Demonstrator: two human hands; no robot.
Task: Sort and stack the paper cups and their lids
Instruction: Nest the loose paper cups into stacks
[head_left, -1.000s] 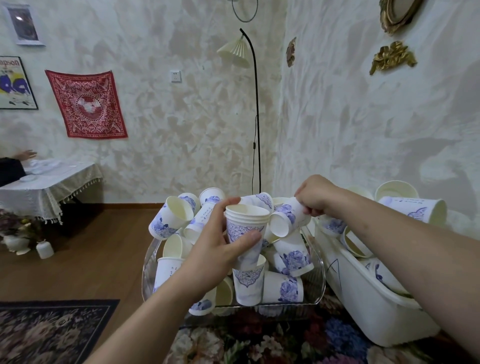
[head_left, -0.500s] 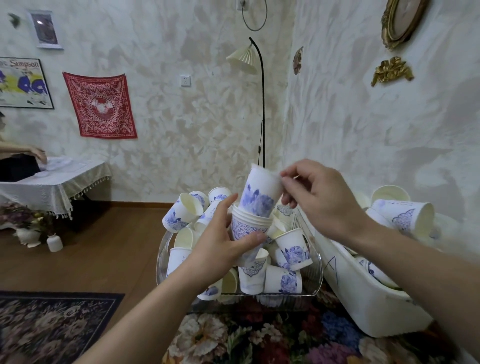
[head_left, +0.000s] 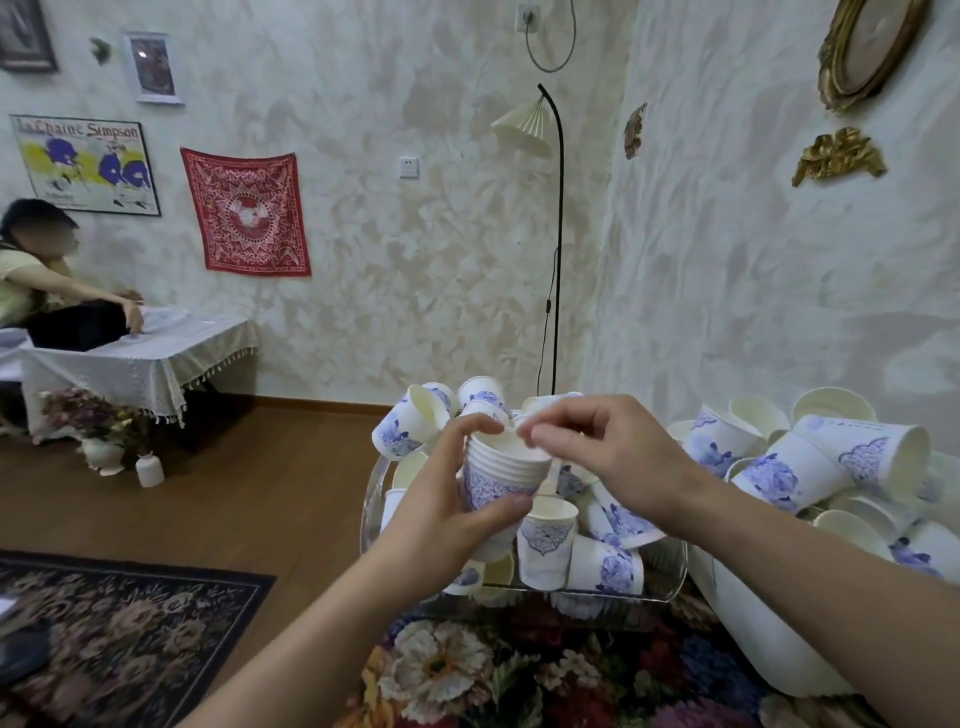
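My left hand (head_left: 449, 512) grips a nested stack of white paper cups with blue flower prints (head_left: 501, 475), held upright above a clear tray (head_left: 670, 587). My right hand (head_left: 605, 454) hovers at the stack's rim, thumb and fingertips pinched on the top cup's edge. Loose cups (head_left: 602, 569) lie jumbled in the clear tray below. More cups (head_left: 789, 473) fill a white bin (head_left: 748, 629) to the right. No lids are visible.
The tray and bin rest on a floral cloth (head_left: 467, 675). A floor lamp (head_left: 556, 234) stands behind the tray against the wall. A person sits at a draped table (head_left: 140, 358) far left. A dark rug (head_left: 119, 639) lies on the wooden floor.
My right hand took a cup from the pile, lifted it over the stack and pushed it down into the stack. The left hand kept hold of the stack.
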